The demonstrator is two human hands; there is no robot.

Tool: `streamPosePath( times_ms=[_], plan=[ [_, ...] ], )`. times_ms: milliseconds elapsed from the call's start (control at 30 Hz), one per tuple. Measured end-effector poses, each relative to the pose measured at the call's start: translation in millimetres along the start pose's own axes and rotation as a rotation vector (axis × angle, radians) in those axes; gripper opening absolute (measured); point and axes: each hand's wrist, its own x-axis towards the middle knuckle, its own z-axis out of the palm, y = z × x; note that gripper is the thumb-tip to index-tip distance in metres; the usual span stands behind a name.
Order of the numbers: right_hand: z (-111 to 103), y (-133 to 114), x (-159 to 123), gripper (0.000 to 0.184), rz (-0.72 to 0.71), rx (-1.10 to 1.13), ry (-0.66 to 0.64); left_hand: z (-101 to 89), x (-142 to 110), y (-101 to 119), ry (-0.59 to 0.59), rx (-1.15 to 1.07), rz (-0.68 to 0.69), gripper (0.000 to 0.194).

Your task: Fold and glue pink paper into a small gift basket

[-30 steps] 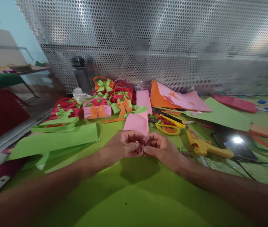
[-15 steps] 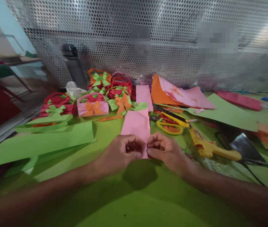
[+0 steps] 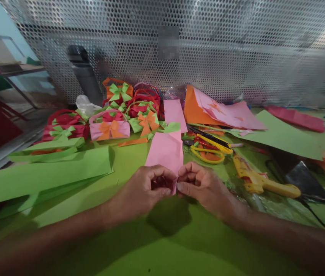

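A strip of pink paper (image 3: pixel 164 149) stretches away from me at the middle of the green table, its near end between my hands. My left hand (image 3: pixel 151 186) pinches the near end from the left, thumb and fingers pressed together. From the right, my right hand (image 3: pixel 198 184) pinches the same edge, its fingertips almost touching the left ones. The fingers cover the corner they grip. Behind the strip lies another pink paper piece (image 3: pixel 175 115). Yellow-handled scissors (image 3: pixel 211 157) rest just right of the strip.
Small paper bags with bows, such as a pink one (image 3: pixel 110 130), stand at the back left beside a dark bottle (image 3: pixel 86 78). Green paper sheets (image 3: pixel 50 168) lie left. On the right are a yellow glue gun (image 3: pixel 261 182) and a black cord (image 3: pixel 317 216). A perforated metal panel (image 3: pixel 214 53) rises behind.
My hands keep their pinch on the pink paper, which is slightly more tilted at its near end. The view has shifted a little, spreading the surrounding things outward.
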Motion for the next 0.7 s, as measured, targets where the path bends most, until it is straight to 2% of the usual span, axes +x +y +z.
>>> streamPosePath(
  times_ms=[267, 700],
  plan=[
    [-0.6, 1.8, 1.1, 0.018, -0.021, -0.003, -0.012, -0.7, -0.8, -0.2, -0.005, 0.06, 0.038, 0.016],
    [0.0, 2.2, 1.3, 0.019, -0.041, -0.008, -0.025, -2.6, -0.4, -2.4, -0.04, 0.045, -0.025, 0.019]
  ],
)
